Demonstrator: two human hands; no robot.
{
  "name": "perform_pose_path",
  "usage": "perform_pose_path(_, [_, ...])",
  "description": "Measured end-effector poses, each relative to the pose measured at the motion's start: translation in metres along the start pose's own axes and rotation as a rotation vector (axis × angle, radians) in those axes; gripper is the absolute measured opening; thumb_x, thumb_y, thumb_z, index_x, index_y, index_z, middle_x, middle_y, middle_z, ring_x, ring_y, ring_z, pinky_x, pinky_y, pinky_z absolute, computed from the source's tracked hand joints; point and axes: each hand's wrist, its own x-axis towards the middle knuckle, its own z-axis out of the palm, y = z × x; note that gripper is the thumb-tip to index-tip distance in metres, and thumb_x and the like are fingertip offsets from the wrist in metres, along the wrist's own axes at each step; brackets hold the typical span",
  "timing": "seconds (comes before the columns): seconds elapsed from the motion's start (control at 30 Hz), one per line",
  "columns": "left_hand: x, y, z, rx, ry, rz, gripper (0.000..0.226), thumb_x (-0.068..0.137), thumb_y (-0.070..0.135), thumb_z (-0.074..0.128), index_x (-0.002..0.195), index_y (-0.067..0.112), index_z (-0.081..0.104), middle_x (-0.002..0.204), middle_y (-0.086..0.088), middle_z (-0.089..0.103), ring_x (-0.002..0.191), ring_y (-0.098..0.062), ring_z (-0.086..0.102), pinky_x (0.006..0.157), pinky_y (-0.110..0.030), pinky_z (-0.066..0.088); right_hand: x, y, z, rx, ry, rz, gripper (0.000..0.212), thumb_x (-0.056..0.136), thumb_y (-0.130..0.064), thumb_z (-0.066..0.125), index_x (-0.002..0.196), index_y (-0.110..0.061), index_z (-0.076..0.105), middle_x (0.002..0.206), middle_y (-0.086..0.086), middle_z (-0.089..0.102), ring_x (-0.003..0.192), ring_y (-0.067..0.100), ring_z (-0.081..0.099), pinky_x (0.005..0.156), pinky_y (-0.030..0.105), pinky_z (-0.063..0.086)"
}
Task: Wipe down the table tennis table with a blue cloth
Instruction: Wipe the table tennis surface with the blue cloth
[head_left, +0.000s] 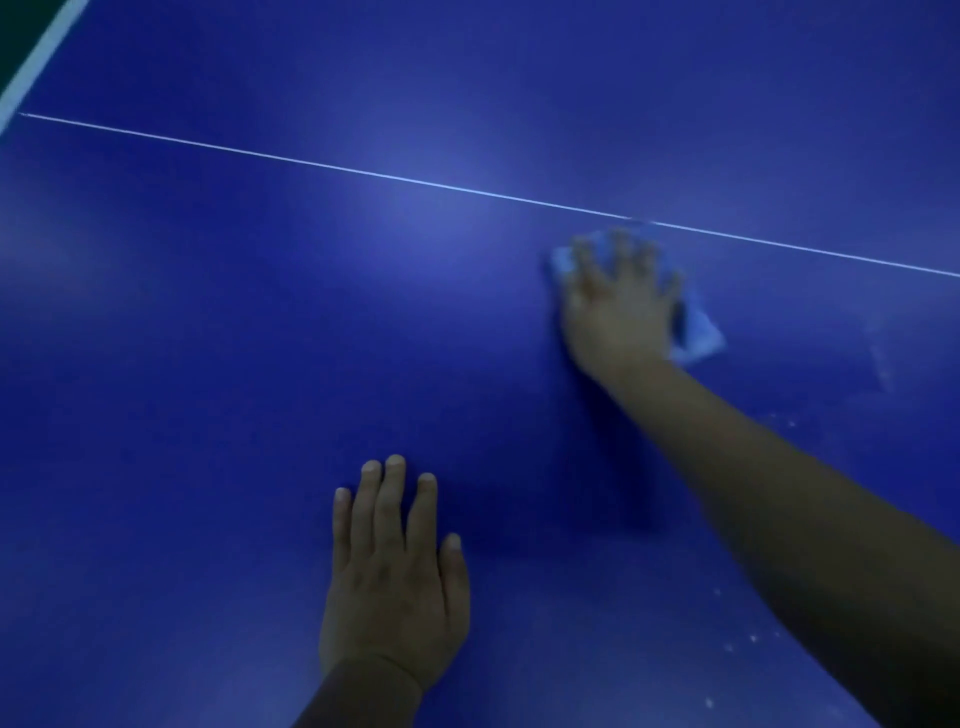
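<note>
While the right hand (618, 306), fingers (618, 249) spread, presses the blue cloth (698, 332) at two o'clock and the left hand (395, 577) lies flat, specks (753, 638) at five o'clock seem unwiped.

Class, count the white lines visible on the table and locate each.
2. A thin line crosses the table; a broad edge line sits top left. Others may lie outside the view.

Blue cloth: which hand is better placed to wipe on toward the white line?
Right. The right hand presses on the blue cloth, close below the white line. The left hand lies flat on the table, well apart from the cloth.
</note>
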Motion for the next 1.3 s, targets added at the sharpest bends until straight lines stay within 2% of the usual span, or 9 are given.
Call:
perform_pose_path(0.1, [-0.001, 0.0, 0.002, -0.023, 0.031, 0.002, 0.061, 0.09, 0.036, 0.036, 0.131, -0.003, 0.058, 0.146, -0.026, 0.044, 0.14, -0.043, 0.035, 0.116, -0.056, 0.016, 0.021, 0.003, -0.004, 0.004, -0.08, -0.244, 0.051, 0.104, -0.047, 0.021, 0.153, -0.036, 0.028, 0.165, 0.0, 0.016, 0.151, 0.031, 0.009, 0.116, 0.062, 0.005])
perform_pose_path(0.33, [-0.001, -0.001, 0.001, -0.056, -0.03, -0.009, 0.072, 0.101, 0.047, 0.014, 0.135, -0.003, 0.053, 0.15, -0.025, 0.038, 0.143, -0.039, 0.027, 0.12, -0.051, 0.007, 0.044, 0.132, -0.027, 0.124, 0.011, 0.681, 0.055, 0.104, -0.05, 0.015, 0.156, -0.034, 0.022, 0.166, 0.004, 0.009, 0.151, 0.036, 0.003, 0.114, 0.069, 0.002])
perform_pose_path(0.57, [-0.001, -0.002, 0.006, -0.052, 0.022, 0.003, 0.063, 0.091, 0.038, 0.035, 0.134, -0.004, 0.052, 0.151, -0.022, 0.036, 0.144, -0.039, 0.026, 0.122, -0.047, 0.003, 0.027, 0.039, -0.004, 0.025, -0.116, -0.154, 0.057, 0.1, -0.056, 0.014, 0.154, -0.041, 0.023, 0.166, -0.005, 0.013, 0.152, 0.03, 0.005, 0.116, 0.064, 0.001])
perform_pose_path(0.77, [0.0, 0.001, 0.003, -0.054, -0.002, -0.022, 0.063, 0.09, 0.037, 0.036, 0.134, -0.005, 0.053, 0.149, -0.025, 0.038, 0.143, -0.039, 0.026, 0.122, -0.045, 0.001, 0.056, 0.189, -0.036, 0.009, -0.078, 0.28, 0.054, 0.104, -0.049, 0.016, 0.155, -0.036, 0.021, 0.166, -0.002, 0.008, 0.152, 0.03, 0.002, 0.115, 0.066, 0.006])
perform_pose_path(0.9, [0.0, 0.003, 0.0, -0.047, -0.023, -0.017, 0.063, 0.091, 0.037, 0.034, 0.134, -0.004, 0.053, 0.148, -0.025, 0.038, 0.143, -0.039, 0.025, 0.121, -0.046, 0.002, -0.056, 0.173, -0.025, -0.102, -0.109, -0.453, 0.053, 0.1, -0.042, 0.026, 0.151, -0.027, 0.033, 0.161, 0.013, 0.028, 0.146, 0.043, 0.023, 0.109, 0.072, 0.02])
perform_pose_path(1.0, [0.0, 0.001, -0.001, -0.051, -0.031, -0.021, 0.062, 0.093, 0.038, 0.033, 0.135, -0.003, 0.052, 0.149, -0.024, 0.038, 0.144, -0.038, 0.024, 0.122, -0.044, 0.001, -0.134, 0.181, -0.022, -0.134, -0.221, -0.917, 0.047, 0.104, -0.045, 0.029, 0.15, -0.035, 0.038, 0.164, 0.004, 0.023, 0.15, 0.039, 0.017, 0.116, 0.065, 0.009])
perform_pose_path(1.07, [-0.001, 0.002, -0.001, -0.046, -0.037, -0.023, 0.061, 0.094, 0.038, 0.032, 0.136, -0.002, 0.052, 0.15, -0.023, 0.037, 0.144, -0.037, 0.023, 0.122, -0.044, 0.0, -0.107, 0.182, -0.027, -0.118, -0.18, -0.816, 0.048, 0.104, -0.046, 0.027, 0.148, -0.033, 0.042, 0.161, 0.006, 0.029, 0.148, 0.039, 0.023, 0.113, 0.067, 0.016])
perform_pose_path(1.17, [-0.001, 0.003, 0.0, -0.054, -0.037, -0.032, 0.061, 0.094, 0.038, 0.032, 0.136, -0.001, 0.052, 0.15, -0.022, 0.036, 0.145, -0.036, 0.022, 0.122, -0.043, 0.0, -0.019, 0.145, -0.033, -0.021, -0.087, -0.379, 0.049, 0.104, -0.044, 0.027, 0.151, -0.033, 0.037, 0.163, 0.003, 0.025, 0.15, 0.034, 0.018, 0.114, 0.064, 0.014])
perform_pose_path(1.3, [-0.001, 0.004, 0.0, -0.071, -0.003, -0.033, 0.06, 0.095, 0.037, 0.031, 0.136, -0.002, 0.052, 0.15, -0.022, 0.036, 0.144, -0.037, 0.023, 0.122, -0.043, 0.0, 0.024, 0.077, -0.024, -0.055, -0.129, -0.461, 0.048, 0.106, -0.046, 0.027, 0.153, -0.04, 0.028, 0.166, -0.003, 0.015, 0.153, 0.029, 0.007, 0.117, 0.059, 0.004])
